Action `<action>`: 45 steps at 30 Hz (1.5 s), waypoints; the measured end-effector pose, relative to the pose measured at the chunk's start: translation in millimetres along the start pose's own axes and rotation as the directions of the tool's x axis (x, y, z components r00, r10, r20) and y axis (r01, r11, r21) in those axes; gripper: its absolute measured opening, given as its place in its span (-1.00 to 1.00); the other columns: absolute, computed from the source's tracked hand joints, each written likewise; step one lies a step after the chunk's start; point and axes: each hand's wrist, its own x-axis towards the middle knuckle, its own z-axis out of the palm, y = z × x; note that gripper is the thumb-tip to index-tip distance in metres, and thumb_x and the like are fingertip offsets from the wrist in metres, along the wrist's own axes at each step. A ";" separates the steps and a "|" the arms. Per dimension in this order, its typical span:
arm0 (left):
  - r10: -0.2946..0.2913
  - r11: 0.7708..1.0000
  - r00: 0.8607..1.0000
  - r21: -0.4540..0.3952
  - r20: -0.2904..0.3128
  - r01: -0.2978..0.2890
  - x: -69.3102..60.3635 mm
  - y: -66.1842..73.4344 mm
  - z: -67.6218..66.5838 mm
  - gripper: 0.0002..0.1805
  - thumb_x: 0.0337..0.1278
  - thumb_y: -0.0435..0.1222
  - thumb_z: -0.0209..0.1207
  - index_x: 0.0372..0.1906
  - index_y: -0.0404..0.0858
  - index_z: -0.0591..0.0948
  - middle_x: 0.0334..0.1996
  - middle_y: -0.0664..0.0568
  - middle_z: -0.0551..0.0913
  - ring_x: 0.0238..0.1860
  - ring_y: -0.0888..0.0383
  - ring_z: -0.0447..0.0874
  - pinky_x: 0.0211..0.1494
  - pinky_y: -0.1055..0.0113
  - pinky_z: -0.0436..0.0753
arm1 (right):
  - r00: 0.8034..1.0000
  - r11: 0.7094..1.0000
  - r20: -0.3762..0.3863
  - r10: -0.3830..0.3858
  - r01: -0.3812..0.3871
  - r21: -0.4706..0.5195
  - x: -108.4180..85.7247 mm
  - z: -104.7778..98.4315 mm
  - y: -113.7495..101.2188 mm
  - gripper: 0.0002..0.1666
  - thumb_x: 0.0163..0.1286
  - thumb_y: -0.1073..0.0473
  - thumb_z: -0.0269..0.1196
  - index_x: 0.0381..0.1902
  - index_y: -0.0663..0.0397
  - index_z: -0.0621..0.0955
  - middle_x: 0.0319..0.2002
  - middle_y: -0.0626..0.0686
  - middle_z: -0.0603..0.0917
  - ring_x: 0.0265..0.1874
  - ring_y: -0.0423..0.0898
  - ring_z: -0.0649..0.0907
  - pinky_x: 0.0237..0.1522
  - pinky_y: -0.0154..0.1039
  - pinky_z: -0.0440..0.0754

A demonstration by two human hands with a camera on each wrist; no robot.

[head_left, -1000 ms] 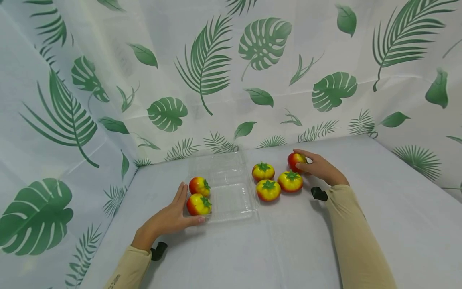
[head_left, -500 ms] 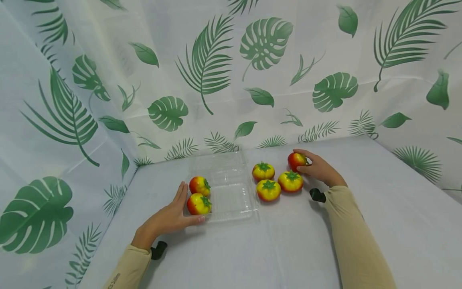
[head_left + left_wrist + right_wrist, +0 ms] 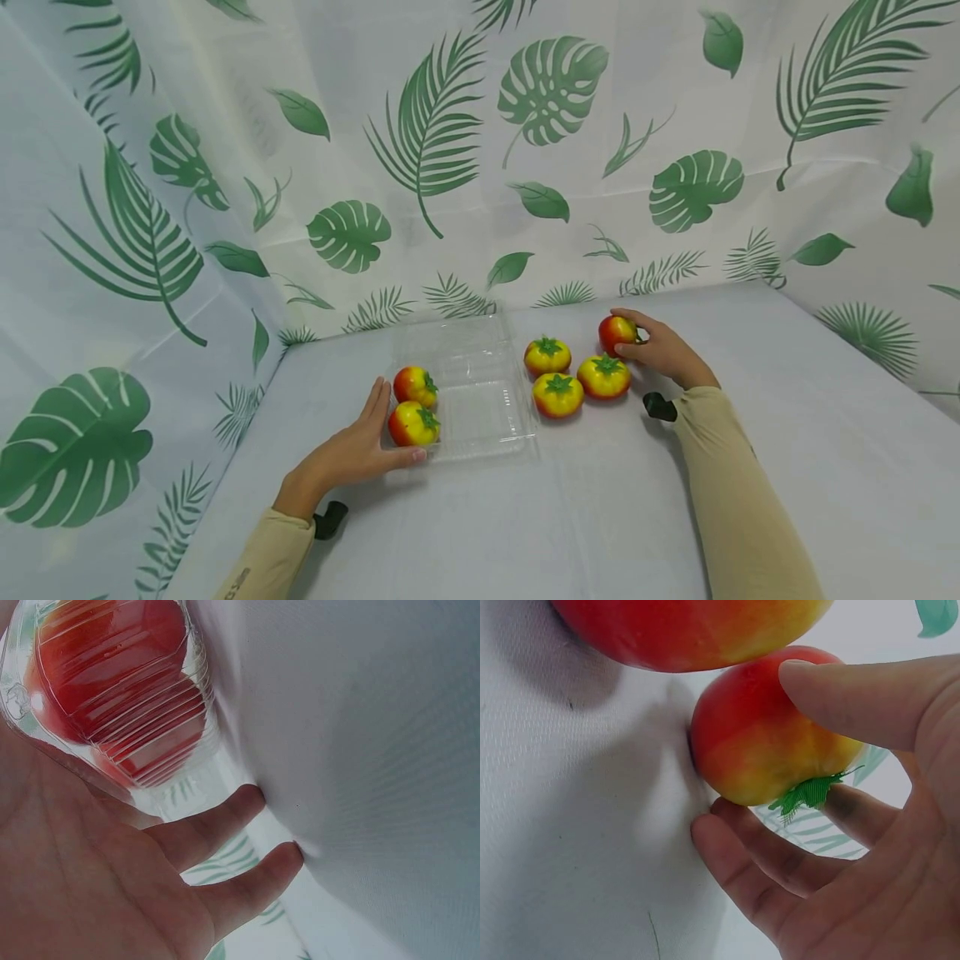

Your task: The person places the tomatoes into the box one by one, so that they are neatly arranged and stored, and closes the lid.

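My right hand (image 3: 663, 352) holds a red and yellow tomato (image 3: 615, 334) with a green leafy top, tilted on its side at the back of the group. In the right wrist view the thumb (image 3: 855, 694) lies over the tomato (image 3: 757, 735) and the other fingers bend beneath it. My left hand (image 3: 352, 450) rests against the left side of a clear plastic box (image 3: 480, 417), its fingers extended. Fingertips touch the cloth in the left wrist view, beside the box's ridged wall (image 3: 161, 739). Two tomatoes (image 3: 413, 425) lie tilted along the box's left side.
Three more tomatoes (image 3: 558, 395) stand close together on the white tablecloth (image 3: 570, 517), just right of the box. The box's clear lid (image 3: 450, 335) lies folded back toward the leaf-patterned curtain (image 3: 450, 167). Small dark wrist cameras (image 3: 660, 406) hang under both wrists.
My right thumb has slid slightly down the tomato's side, and the wrist has shifted a little left. The left hand, the box and the other tomatoes keep their places.
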 end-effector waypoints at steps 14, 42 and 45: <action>-0.001 1.000 1.000 0.002 0.004 0.001 -0.4 0.4 -0.3 0.46 0.19 0.37 0.33 0.74 -0.32 -0.32 0.74 -0.16 -0.45 0.70 -0.25 -0.12 0.59 -0.26 0.18 | 0.999 0.997 -0.040 -0.021 0.018 -0.070 -4.5 -2.8 -2.2 -0.13 0.60 0.12 0.28 0.71 0.09 0.19 0.60 0.46 0.18 0.50 0.51 0.20 0.43 0.58 0.16; 0.005 1.000 1.000 0.008 -0.004 -0.005 0.4 -0.2 0.0 0.46 0.19 0.37 0.34 0.74 -0.31 -0.31 0.74 -0.16 -0.46 0.70 -0.26 -0.11 0.60 -0.25 0.17 | 0.998 0.995 -0.068 0.008 -0.015 -0.103 -9.2 -13.2 -24.2 -0.07 0.61 0.04 0.26 0.75 0.07 0.10 0.64 0.43 0.12 0.51 0.51 0.23 0.41 0.55 0.25; 0.001 1.000 1.000 0.008 -0.004 -0.001 0.6 -0.4 0.2 0.46 0.19 0.37 0.34 0.74 -0.31 -0.31 0.74 -0.15 -0.46 0.70 -0.26 -0.11 0.60 -0.26 0.17 | 0.997 0.994 -0.072 0.004 -0.012 -0.105 -9.2 -13.8 -28.4 -0.06 0.62 0.03 0.25 0.75 0.07 0.09 0.63 0.44 0.14 0.49 0.51 0.25 0.39 0.54 0.29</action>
